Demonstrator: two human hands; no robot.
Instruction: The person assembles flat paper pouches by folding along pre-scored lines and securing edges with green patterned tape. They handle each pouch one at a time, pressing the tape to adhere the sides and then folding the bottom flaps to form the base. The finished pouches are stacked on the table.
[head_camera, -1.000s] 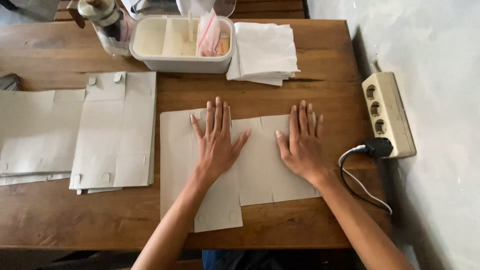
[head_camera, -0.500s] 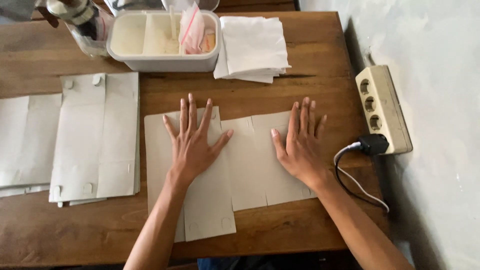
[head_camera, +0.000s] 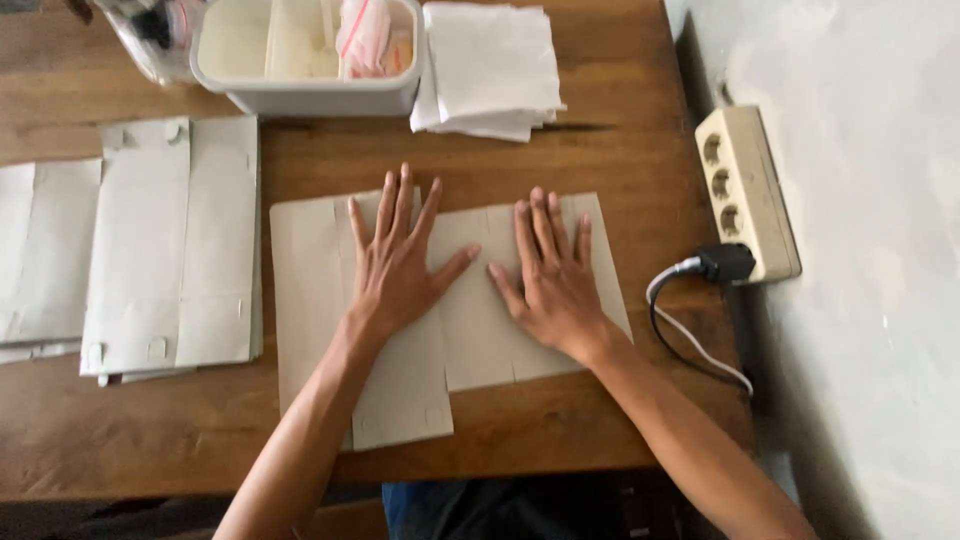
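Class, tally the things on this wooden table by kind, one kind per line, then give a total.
Flat cardboard blank under both hands: 1
Stack of cardboard blanks: 1
White divided tub: 1
Stack of white paper sheets: 1
Power strip: 1
Black plug: 1
Total: 6

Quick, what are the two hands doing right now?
Left hand: open, pressed flat on the flat cardboard sheet, holding nothing.
Right hand: open, flat on the same sheet, holding nothing.
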